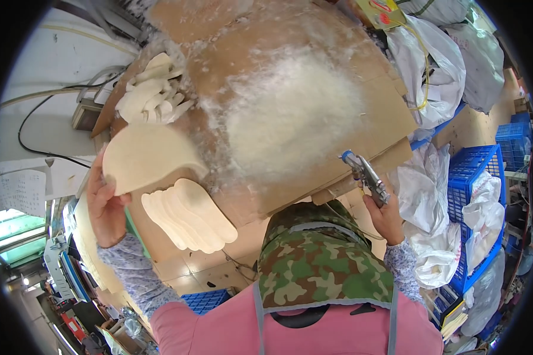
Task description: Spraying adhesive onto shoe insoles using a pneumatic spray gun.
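My left hand (108, 198) grips a flat cream piece (151, 155) with a rounded outline by its left edge, thumb on top; its right end is blurred. My right hand (385, 216) is wrapped round a metal spray gun (370, 180) with a blue tip, pointing up and left over the cardboard's near edge. A thin hose (352, 222) runs near the gun. Below the held piece lies an overlapping row of cream insole-shaped pieces (189, 216). Farther off, a loose heap of similar pieces (151, 94) sits on the left of the table.
Brown cardboard (391, 112) covers the table, with a wide patch of whitish fuzzy residue (293, 112) in its middle. White plastic bags (426, 65) and blue crates (471, 171) stand along the right. A black cable (26, 127) hangs at the left wall. My camouflage apron (320, 260) meets the near edge.
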Action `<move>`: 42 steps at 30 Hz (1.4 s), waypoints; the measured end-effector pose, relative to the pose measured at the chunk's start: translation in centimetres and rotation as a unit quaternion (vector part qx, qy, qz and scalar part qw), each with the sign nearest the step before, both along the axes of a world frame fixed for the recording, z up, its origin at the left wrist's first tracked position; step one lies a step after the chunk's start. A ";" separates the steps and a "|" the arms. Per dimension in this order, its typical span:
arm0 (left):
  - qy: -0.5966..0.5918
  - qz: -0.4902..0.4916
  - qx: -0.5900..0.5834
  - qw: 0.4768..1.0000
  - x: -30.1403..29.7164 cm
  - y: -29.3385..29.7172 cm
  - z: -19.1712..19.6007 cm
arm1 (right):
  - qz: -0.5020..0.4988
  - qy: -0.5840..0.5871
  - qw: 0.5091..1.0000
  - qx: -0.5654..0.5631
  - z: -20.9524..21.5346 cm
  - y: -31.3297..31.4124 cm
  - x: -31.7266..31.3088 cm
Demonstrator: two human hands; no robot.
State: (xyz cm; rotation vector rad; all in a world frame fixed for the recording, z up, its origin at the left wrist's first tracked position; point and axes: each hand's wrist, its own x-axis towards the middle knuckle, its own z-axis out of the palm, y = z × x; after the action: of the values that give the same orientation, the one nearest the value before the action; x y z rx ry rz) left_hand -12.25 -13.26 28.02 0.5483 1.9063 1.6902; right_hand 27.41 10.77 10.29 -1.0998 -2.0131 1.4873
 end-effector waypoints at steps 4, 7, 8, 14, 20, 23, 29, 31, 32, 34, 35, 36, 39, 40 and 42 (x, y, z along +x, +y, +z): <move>0.005 -0.020 0.046 0.999 5.5 7.3 -1.9 | -0.002 -0.077 0.997 -0.028 0.6 2.5 3.0; -0.065 -0.073 0.035 0.995 7.9 11.6 -8.5 | -0.021 -0.042 0.999 -0.026 0.5 3.5 4.2; -0.087 -0.076 0.035 0.993 8.8 12.4 -11.8 | -0.006 -0.053 0.998 -0.033 0.5 3.7 4.5; -0.082 -0.050 -0.117 0.988 12.1 14.0 -25.5 | 0.017 -0.070 0.996 -0.054 0.1 2.9 2.1; -0.090 0.037 -0.116 0.988 11.8 12.3 -27.9 | 0.171 -0.058 0.983 0.015 3.0 1.6 -5.5; -0.116 0.036 -0.103 0.987 11.1 11.9 -27.7 | 0.208 -0.056 0.975 0.050 2.5 0.7 -7.5; -0.126 0.027 -0.086 0.988 10.5 10.9 -28.9 | 0.230 -0.097 0.968 0.026 2.0 -0.1 -9.1; -0.127 0.022 -0.083 0.988 10.5 11.2 -28.5 | 0.230 -0.094 0.969 -0.007 1.7 0.1 -9.1; -0.121 0.022 -0.089 0.988 10.6 11.2 -28.2 | 0.228 -0.095 0.969 -0.006 1.6 0.1 -9.0; -0.116 0.020 -0.096 0.988 10.7 11.4 -27.9 | 0.225 -0.099 0.969 0.007 1.2 0.3 -8.9; -0.107 0.025 -0.096 0.989 10.8 11.6 -27.7 | 0.221 -0.100 0.970 0.007 1.1 0.4 -8.9; -0.099 0.030 -0.096 0.990 10.9 11.7 -27.6 | 0.216 -0.101 0.971 0.015 1.0 0.5 -8.9; -0.089 0.020 -0.098 0.991 10.9 11.6 -27.7 | 0.195 -0.095 0.976 0.031 1.1 0.8 -8.8; -0.088 0.016 -0.096 0.991 10.9 11.6 -27.7 | 0.185 -0.087 0.978 0.039 1.1 0.9 -8.7; -0.087 0.018 -0.100 0.991 11.0 11.7 -27.4 | 0.170 -0.092 0.980 0.038 1.1 1.2 -8.3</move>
State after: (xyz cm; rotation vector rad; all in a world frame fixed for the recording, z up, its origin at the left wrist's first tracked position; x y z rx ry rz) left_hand -1.29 -1.52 0.57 0.2809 1.9398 1.4925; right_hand 19.09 11.96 11.39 -0.9247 -2.4673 1.4944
